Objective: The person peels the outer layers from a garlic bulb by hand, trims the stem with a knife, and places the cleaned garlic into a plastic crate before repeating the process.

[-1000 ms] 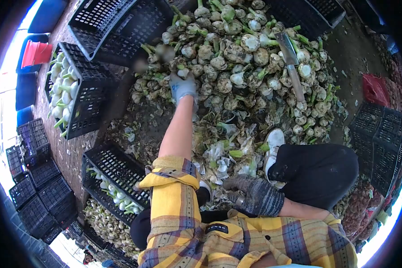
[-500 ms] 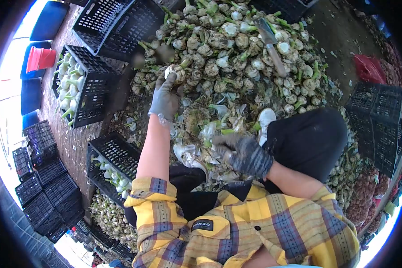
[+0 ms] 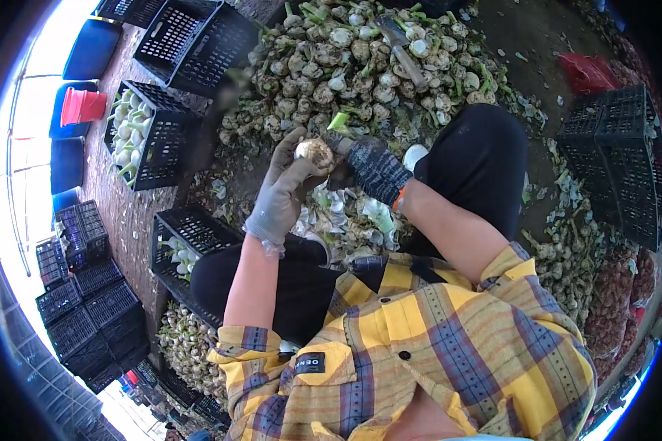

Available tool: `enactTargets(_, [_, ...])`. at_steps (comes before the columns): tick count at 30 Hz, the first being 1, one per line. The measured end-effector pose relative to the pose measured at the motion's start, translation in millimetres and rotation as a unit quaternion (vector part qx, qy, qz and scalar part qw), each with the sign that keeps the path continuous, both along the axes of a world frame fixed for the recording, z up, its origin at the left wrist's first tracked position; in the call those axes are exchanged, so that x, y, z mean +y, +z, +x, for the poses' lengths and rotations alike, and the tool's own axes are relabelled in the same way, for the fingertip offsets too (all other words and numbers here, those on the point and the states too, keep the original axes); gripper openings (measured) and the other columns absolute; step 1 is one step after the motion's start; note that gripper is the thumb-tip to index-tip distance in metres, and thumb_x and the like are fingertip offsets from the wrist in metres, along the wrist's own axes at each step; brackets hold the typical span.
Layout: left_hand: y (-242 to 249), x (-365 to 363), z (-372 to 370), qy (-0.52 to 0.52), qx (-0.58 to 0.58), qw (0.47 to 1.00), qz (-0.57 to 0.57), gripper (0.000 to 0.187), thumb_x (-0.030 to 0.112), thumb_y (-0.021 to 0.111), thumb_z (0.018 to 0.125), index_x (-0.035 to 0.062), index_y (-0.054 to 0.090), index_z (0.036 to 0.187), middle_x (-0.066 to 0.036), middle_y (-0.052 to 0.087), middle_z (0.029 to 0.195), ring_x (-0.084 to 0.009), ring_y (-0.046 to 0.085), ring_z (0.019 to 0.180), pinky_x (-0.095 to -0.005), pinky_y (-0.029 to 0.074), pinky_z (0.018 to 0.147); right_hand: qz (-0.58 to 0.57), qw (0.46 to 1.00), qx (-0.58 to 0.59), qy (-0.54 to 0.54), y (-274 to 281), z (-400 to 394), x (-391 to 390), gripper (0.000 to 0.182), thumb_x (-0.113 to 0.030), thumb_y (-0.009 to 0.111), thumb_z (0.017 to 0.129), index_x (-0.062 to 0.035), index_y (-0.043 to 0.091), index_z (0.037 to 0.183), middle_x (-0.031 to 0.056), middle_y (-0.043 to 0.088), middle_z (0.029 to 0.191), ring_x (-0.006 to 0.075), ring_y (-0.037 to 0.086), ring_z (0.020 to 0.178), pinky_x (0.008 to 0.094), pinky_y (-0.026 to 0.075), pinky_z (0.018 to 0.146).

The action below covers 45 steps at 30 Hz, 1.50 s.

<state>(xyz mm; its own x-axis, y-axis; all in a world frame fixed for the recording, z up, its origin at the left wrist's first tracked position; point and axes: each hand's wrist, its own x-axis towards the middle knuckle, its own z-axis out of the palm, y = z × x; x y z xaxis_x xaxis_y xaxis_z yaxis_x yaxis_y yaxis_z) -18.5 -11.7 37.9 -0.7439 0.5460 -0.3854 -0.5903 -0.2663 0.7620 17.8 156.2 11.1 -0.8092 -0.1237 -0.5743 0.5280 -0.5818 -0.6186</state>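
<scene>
My left hand (image 3: 281, 187), in a pale, dirty glove, is closed around a garlic bulb (image 3: 315, 153) with a white base and soiled skin. Against the bulb's right side, my right hand (image 3: 368, 165) in a dark striped knit glove has its fingers closed; its fingertips are partly hidden. A cut green stem (image 3: 338, 121) sticks up just above these fingers. Beyond both hands spreads a large heap of garlic bulbs (image 3: 324, 92), muddy and short-stemmed. On top of the heap lies a knife (image 3: 408, 65) with a wooden handle.
Loose peelings (image 3: 379, 220) litter the ground between my legs. On the left stand a black crate (image 3: 162, 165) of clean white bulbs and a second crate (image 3: 198, 228). Stacked black crates (image 3: 618, 162) and a red sack (image 3: 590, 72) are on the right.
The left hand has brought the bulb from the heap's edge back towards my body. The right hand has risen from the peelings to meet it, and the camera view has shifted.
</scene>
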Motion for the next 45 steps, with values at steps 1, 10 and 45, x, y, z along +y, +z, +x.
enactTargets(1, [1.4, 3.3, 6.4, 0.006, 0.010, 1.000, -0.006, 0.044, 0.019, 0.052, 0.090, 0.0136, 0.039, 0.131, -0.005, 0.052, 0.120, -0.0209, 0.054, 0.107, -0.0420, 0.044, 0.090, 0.011, 1.000, 0.003, 0.004, 2.3, 0.9, -1.1, 0.034, -0.034, 0.060, 0.085, -0.0006, 0.061, 0.092, 0.0079, 0.061, 0.074, 0.0152, 0.060, 0.064, 0.0297, 0.053, 0.056])
enactTargets(10, [-16.0, 0.7, 29.2, 0.184, 0.314, 0.904, -0.223, 0.035, 0.027, 0.055, 0.090, 0.0056, 0.047, 0.117, -0.002, 0.051, 0.109, -0.0076, 0.048, 0.094, -0.0218, 0.040, 0.084, 0.425, 0.879, 0.201, 0.077, -3.8, 7.8, -2.5, 0.031, -0.012, 0.065, 0.078, -0.0015, 0.054, 0.105, 0.0094, 0.060, 0.097, 0.0157, 0.057, 0.087, 0.0299, 0.046, 0.080])
enactTargets(45, [-9.4, 3.1, 22.8, 0.228, 0.099, 0.956, -0.157, 0.029, 0.033, 0.045, 0.092, 0.0092, 0.050, 0.109, -0.004, 0.053, 0.094, -0.0107, 0.053, 0.080, -0.0261, 0.046, 0.064, 0.167, 0.962, 0.185, 0.111, 5.0, -3.1, -24.5, 0.042, -0.032, 0.068, 0.079, 0.0004, 0.060, 0.106, 0.0112, 0.065, 0.092, 0.0148, 0.060, 0.083, 0.0278, 0.047, 0.076])
